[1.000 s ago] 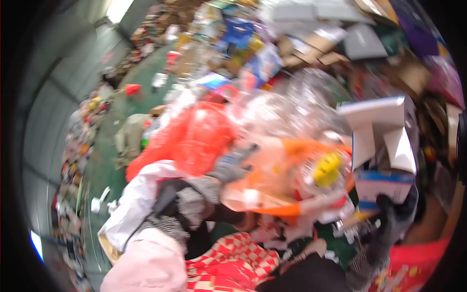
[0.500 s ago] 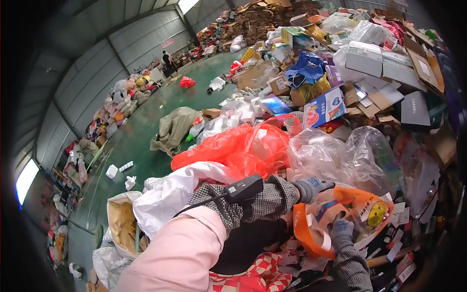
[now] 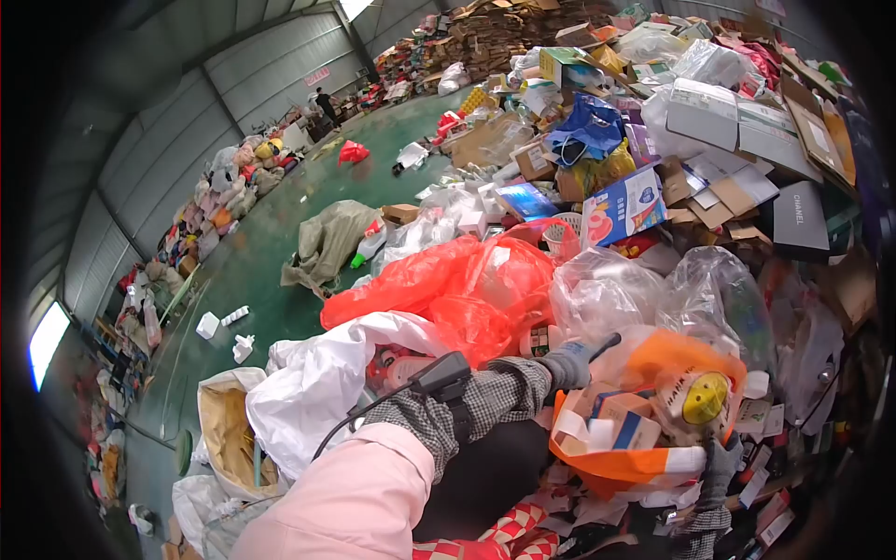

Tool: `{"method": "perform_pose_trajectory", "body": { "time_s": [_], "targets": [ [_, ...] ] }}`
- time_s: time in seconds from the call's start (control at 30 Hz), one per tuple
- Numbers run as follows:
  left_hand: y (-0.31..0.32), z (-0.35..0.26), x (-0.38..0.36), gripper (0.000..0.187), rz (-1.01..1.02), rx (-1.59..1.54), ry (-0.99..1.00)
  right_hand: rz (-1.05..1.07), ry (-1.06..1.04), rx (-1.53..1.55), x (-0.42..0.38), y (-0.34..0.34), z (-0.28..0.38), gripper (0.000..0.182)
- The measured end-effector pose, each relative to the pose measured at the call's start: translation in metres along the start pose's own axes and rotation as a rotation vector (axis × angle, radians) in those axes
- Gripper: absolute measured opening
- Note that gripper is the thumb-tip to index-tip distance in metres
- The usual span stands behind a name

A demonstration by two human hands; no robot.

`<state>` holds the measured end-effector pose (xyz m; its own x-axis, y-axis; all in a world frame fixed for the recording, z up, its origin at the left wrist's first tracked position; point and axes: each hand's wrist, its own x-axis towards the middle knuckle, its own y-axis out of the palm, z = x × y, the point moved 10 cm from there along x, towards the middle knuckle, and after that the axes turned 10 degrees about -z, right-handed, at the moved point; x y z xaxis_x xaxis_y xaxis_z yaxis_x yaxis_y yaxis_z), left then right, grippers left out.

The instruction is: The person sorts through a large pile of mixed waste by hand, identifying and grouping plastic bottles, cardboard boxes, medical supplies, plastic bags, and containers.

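"What had changed by then?"

"The right hand (image 3: 721,459) had come out of the mouth of the orange bag (image 3: 597,464) and was beside its outer edge, lower right of the frame. The bag lay right of centre, low down, with its mouth wider, so the small boxes (image 3: 633,427) inside showed more plainly."

"And for the work?"

"I judged that the contents had become easier to get at, with no hand over them."

"The left hand (image 3: 567,364)?"

"Against the bag's upper-left side, just right of centre, one finger stretched out to the right. Whether the others pinched the plastic, I couldn't tell."

"And the right one's grip?"

"Couldn't tell either. The glove was dark and smeared, its fingers lost against the bag's edge."

"What else was hidden?"

"The bag's bottom and whatever lay under those boxes. The right sleeve (image 3: 700,532) was cut off at the lower edge, and the far right of the frame sank into dark."
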<state>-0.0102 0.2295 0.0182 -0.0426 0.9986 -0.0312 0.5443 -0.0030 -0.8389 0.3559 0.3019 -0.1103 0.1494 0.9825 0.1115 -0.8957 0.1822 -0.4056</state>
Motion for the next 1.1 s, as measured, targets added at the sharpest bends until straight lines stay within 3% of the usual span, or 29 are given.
{"method": "perform_pose_trajectory", "body": {
  "time_s": [0.03, 0.07, 0.1, 0.17, 0.23, 0.27, 0.33, 0.37, 0.4, 0.43, 0.5, 0.53, 0.57, 0.6, 0.67, 0.73, 0.77, 0.8, 0.83, 0.87, 0.9, 0.97, 1.07, 1.1],
  "targets": [
    [-0.012, -0.004, -0.005, 0.08, -0.04, -0.037, -0.038, 0.035, -0.041, 0.146, -0.002, 0.004, 0.025, 0.045],
    [-0.028, -0.01, -0.011, 0.081, -0.068, -0.012, -0.083, -0.063, -0.11, 0.065, -0.011, 0.0, 0.051, 0.041],
    [-0.037, -0.003, -0.018, 0.081, -0.101, 0.005, -0.122, 0.023, -0.168, -0.094, -0.024, 0.002, 0.102, 0.039],
    [-0.049, 0.01, -0.027, 0.079, -0.324, -0.094, -0.044, -0.06, -0.307, -0.027, -0.045, 0.007, 0.151, 0.04],
    [-0.019, 0.056, -0.019, 0.08, -0.268, -0.038, -0.115, 0.135, -0.283, -0.07, -0.047, 0.056, 0.129, 0.041],
    [-0.005, 0.067, -0.016, 0.08, -0.232, -0.013, -0.143, 0.239, -0.379, -0.193, -0.046, 0.085, 0.085, 0.04],
    [-0.009, 0.057, -0.014, 0.078, -0.225, 0.081, -0.143, 0.111, -0.454, -0.274, -0.041, 0.076, 0.12, 0.034],
    [-0.021, 0.039, -0.011, 0.076, -0.266, 0.017, -0.044, 0.141, -0.337, 0.121, -0.038, 0.065, 0.153, 0.03],
    [-0.035, 0.02, -0.017, 0.074, -0.224, -0.058, -0.185, 0.149, -0.377, -0.072, -0.045, 0.049, 0.192, 0.026],
    [-0.038, 0.017, -0.019, 0.075, -0.297, -0.222, -0.093, 0.011, -0.504, 0.028, -0.054, 0.045, 0.188, 0.028],
    [-0.031, 0.037, -0.013, 0.076, -0.429, -0.029, 0.182, -0.02, -0.642, 0.052, -0.076, 0.041, 0.197, 0.036],
    [-0.013, 0.063, -0.013, 0.08, -0.29, -0.086, -0.05, 0.115, -0.607, 0.008, -0.079, 0.065, 0.176, 0.04],
    [-0.002, 0.084, -0.016, 0.083, -0.234, 0.027, -0.136, 0.244, -0.514, 0.035, -0.085, 0.089, 0.146, 0.046],
    [0.005, 0.086, -0.021, 0.085, -0.169, 0.004, -0.337, 0.236, -0.486, 0.078, -0.095, 0.099, 0.129, 0.046],
    [0.0, 0.122, -0.012, 0.086, -0.288, 0.177, 0.087, 0.264, -0.402, 0.26, -0.098, 0.084, 0.108, 0.044],
    [-0.002, 0.115, -0.016, 0.085, -0.33, 0.19, 0.244, 0.35, -0.245, 0.536, -0.093, 0.052, 0.1, 0.042],
    [-0.004, 0.109, -0.016, 0.084, -0.325, 0.197, 0.261, 0.128, -0.025, 0.687, -0.081, 0.035, 0.059, 0.036],
    [-0.005, 0.11, -0.017, 0.083, -0.301, 0.174, 0.205, 0.013, -0.043, 0.42, -0.065, 0.014, 0.016, 0.034],
    [-0.005, 0.105, -0.018, 0.083, -0.279, 0.152, 0.148, -0.102, 0.192, 0.394, -0.056, 0.006, -0.046, 0.04],
    [-0.004, 0.094, -0.018, 0.082, -0.238, 0.104, 0.022, -0.274, 0.08, -0.236, -0.049, -0.027, -0.059, 0.053],
    [-0.002, 0.089, -0.018, 0.08, -0.223, 0.086, -0.004, -0.044, 0.193, -0.472, -0.045, -0.013, -0.089, 0.069],
    [0.002, 0.081, -0.016, 0.078, -0.197, 0.053, -0.056, 0.216, -0.176, -0.96, -0.047, 0.027, -0.098, 0.076],
    [0.005, 0.059, -0.013, 0.076, -0.19, 0.033, 0.005, 0.12, -0.522, -1.191, -0.057, 0.06, -0.125, 0.081],
    [0.005, 0.052, -0.012, 0.076, -0.183, 0.032, 0.027, 0.196, -0.435, -1.213, -0.058, 0.062, -0.139, 0.081]
  ]
}}
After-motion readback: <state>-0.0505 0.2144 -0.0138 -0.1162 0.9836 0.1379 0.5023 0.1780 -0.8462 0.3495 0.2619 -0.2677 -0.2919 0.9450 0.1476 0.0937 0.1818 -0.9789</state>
